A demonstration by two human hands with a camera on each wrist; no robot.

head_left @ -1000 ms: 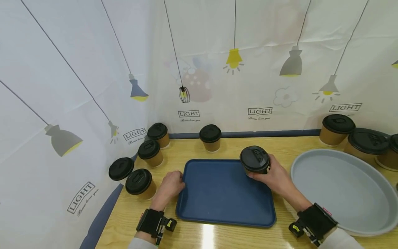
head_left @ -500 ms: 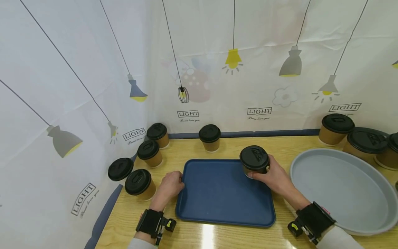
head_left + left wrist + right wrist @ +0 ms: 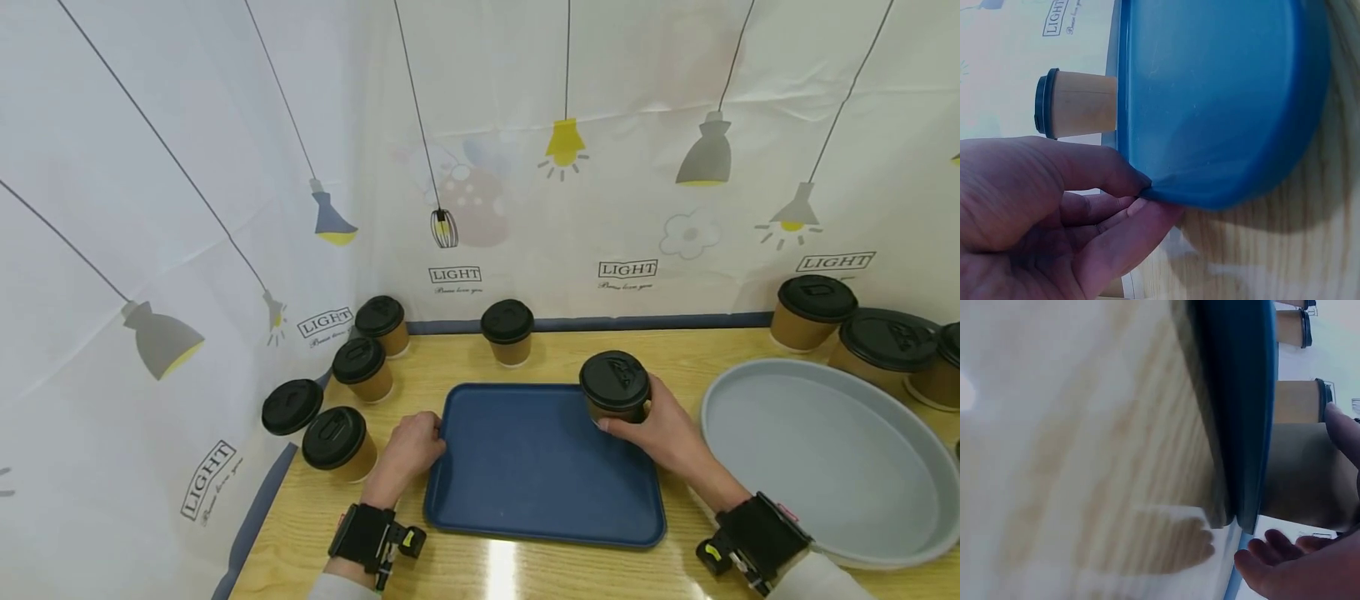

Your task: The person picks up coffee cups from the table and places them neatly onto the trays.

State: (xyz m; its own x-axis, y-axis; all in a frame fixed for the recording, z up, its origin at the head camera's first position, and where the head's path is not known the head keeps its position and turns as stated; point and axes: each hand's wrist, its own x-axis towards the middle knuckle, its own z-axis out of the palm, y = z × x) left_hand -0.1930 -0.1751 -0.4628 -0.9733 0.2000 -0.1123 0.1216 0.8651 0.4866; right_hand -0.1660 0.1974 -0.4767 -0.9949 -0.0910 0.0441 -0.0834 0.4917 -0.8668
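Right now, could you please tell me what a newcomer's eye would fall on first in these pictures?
Most likely the dark blue rectangular tray in the middle of the wood-grain tabletop, its left rim pinched by the left hand, with the right hand gripping a black-lidded paper cup at its far right corner. Next might come the large grey tray to the right, and the white sheet behind, printed with hanging lamps.
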